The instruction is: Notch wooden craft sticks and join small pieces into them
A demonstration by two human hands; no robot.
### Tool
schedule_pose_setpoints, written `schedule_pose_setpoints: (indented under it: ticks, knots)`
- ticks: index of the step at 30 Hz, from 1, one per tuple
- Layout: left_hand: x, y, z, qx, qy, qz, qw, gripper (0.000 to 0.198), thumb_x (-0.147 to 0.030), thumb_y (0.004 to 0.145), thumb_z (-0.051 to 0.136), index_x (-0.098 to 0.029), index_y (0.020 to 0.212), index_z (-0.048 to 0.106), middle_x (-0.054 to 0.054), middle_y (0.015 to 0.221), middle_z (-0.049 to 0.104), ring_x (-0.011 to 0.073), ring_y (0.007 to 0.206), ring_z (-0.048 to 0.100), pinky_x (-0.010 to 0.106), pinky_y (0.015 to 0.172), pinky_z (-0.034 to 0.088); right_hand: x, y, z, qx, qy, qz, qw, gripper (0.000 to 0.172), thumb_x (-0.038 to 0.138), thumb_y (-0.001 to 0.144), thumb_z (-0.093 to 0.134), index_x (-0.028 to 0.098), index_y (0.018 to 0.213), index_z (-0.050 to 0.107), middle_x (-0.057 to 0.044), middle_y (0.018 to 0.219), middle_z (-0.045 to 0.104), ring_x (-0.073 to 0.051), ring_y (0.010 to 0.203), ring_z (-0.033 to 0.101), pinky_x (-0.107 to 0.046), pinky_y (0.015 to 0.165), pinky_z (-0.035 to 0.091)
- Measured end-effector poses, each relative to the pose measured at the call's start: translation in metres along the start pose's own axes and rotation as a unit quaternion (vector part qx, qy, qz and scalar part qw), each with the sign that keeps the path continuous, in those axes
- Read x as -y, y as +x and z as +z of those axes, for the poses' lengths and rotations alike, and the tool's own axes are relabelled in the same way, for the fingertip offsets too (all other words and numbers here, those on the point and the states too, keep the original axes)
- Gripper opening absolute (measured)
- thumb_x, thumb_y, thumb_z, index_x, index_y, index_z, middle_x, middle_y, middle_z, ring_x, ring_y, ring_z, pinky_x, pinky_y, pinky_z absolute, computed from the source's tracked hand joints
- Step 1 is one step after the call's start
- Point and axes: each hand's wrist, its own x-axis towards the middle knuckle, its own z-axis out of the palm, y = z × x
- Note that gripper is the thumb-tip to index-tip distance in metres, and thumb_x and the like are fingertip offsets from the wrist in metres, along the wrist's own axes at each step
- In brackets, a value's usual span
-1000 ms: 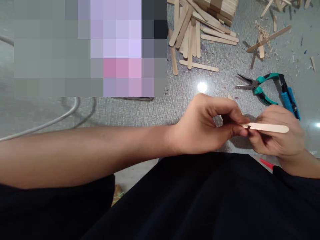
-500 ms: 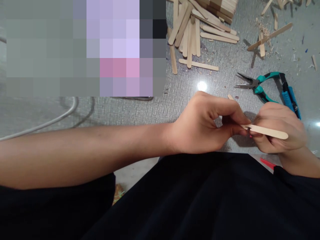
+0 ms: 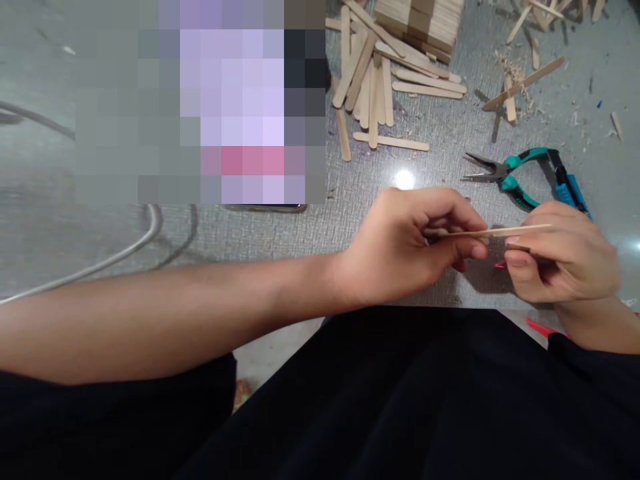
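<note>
A wooden craft stick (image 3: 517, 231) is pinched between the thumb and fingers of my left hand (image 3: 415, 240). It is turned nearly edge-on, and its free end points right, passing above the fingers of my right hand (image 3: 570, 253). My right hand is closed, thumb against forefinger, just right of the left fingertips. Between them shows a thin dark edge of something I cannot make out. A small red piece (image 3: 500, 265) appears beside the right thumb; whether it is part of the held thing, I cannot tell.
Long-nose pliers (image 3: 493, 172) with teal handles lie beyond my right hand, beside a blue tool (image 3: 573, 193). Loose craft sticks (image 3: 373, 100) and a stacked bundle (image 3: 423, 23) are at the back. Two crossed sticks (image 3: 525, 83) lie among shavings. A white cable (image 3: 125, 250) runs at left.
The craft stick has turned from showing its flat face to nearly edge-on, its right end now higher. My right fingers have shifted slightly away from the left fingertips. The view has moved slightly.
</note>
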Motion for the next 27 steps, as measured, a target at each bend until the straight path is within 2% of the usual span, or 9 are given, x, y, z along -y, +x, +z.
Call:
schedule_pose_setpoints:
  ticks: [3,6,8,11,15,18,21,23,27]
  knots:
    - [0.000,0.000,0.003,0.012,-0.047,-0.060,0.997,0.009,-0.017,0.093,0.077,-0.018,0.086,0.072,0.002,0.078,0.079,0.0132,0.063,0.075,0.023,0.057,0.063,0.003,0.003,0.003,-0.055,0.015,-0.018,0.998,0.007,0.022,0.101,0.065,0.030,0.103,0.064,0.002,0.077,0.079,-0.016,0.059,0.067,-0.037,0.059,0.049]
    - [-0.001,0.003,0.004,0.029,-0.087,-0.123,0.988,0.007,-0.012,0.096,0.072,-0.015,0.089,0.071,0.002,0.077,0.080,0.0119,0.066,0.077,0.021,0.063,0.065,0.006,0.006,0.002,-0.015,0.008,0.016,1.000,0.011,0.022,0.104,0.060,0.030,0.100,0.067,0.001,0.074,0.078,-0.017,0.059,0.066,-0.039,0.059,0.050]
    - [-0.001,0.005,0.002,0.057,-0.115,-0.151,0.980,0.006,-0.010,0.096,0.070,-0.014,0.100,0.070,0.001,0.075,0.079,0.0118,0.068,0.078,0.021,0.067,0.067,0.006,0.007,0.002,-0.002,0.013,0.040,0.999,0.014,0.023,0.105,0.059,0.030,0.097,0.069,0.000,0.078,0.079,-0.018,0.062,0.069,-0.040,0.062,0.053]
    - [0.000,0.004,-0.001,0.114,-0.105,-0.142,0.978,0.036,-0.008,0.095,0.072,-0.014,0.130,0.065,0.001,0.079,0.080,0.0140,0.070,0.079,0.025,0.071,0.068,0.002,0.006,0.008,-0.025,0.047,0.051,0.997,0.014,0.026,0.106,0.060,0.029,0.098,0.071,0.000,0.079,0.078,-0.018,0.064,0.067,-0.040,0.064,0.052]
    - [0.005,0.000,-0.003,0.182,-0.114,-0.123,0.969,0.077,-0.004,0.093,0.071,-0.023,0.161,0.042,-0.004,0.082,0.076,0.0171,0.076,0.081,0.032,0.076,0.072,-0.005,0.001,0.023,-0.088,0.168,0.034,0.981,0.007,0.030,0.104,0.068,0.027,0.109,0.071,0.001,0.081,0.076,-0.016,0.065,0.066,-0.034,0.061,0.052]
    - [0.005,-0.001,-0.003,0.178,-0.121,-0.115,0.970,0.078,-0.003,0.093,0.070,-0.027,0.161,0.042,-0.006,0.080,0.073,0.0170,0.077,0.081,0.032,0.076,0.072,-0.007,-0.005,0.029,-0.101,0.202,0.073,0.971,0.010,0.033,0.102,0.072,0.025,0.108,0.073,0.001,0.084,0.076,-0.014,0.065,0.068,-0.032,0.060,0.052]
    - [0.003,0.000,-0.003,0.145,-0.107,-0.098,0.979,0.070,-0.007,0.093,0.075,-0.027,0.154,0.047,-0.005,0.081,0.075,0.0178,0.074,0.082,0.030,0.071,0.070,-0.006,-0.008,0.024,-0.153,0.135,0.118,0.972,0.008,0.032,0.100,0.074,0.024,0.098,0.073,0.000,0.082,0.075,-0.014,0.063,0.065,-0.032,0.056,0.048]
    - [0.003,0.001,-0.004,0.125,-0.109,-0.087,0.982,0.069,-0.011,0.092,0.078,-0.027,0.152,0.046,-0.004,0.081,0.077,0.0185,0.072,0.082,0.029,0.069,0.069,-0.004,-0.005,0.016,-0.129,0.070,0.102,0.984,0.014,0.029,0.099,0.073,0.024,0.087,0.069,0.001,0.074,0.071,-0.013,0.059,0.060,-0.032,0.055,0.045]
    - [0.004,0.003,-0.006,0.107,-0.123,-0.073,0.984,0.070,-0.023,0.094,0.084,-0.028,0.151,0.043,-0.006,0.077,0.078,0.0182,0.067,0.081,0.027,0.064,0.068,0.001,0.007,0.003,0.004,-0.076,-0.015,0.997,0.018,0.029,0.101,0.069,0.023,0.085,0.067,0.003,0.063,0.064,-0.013,0.055,0.054,-0.034,0.057,0.040]
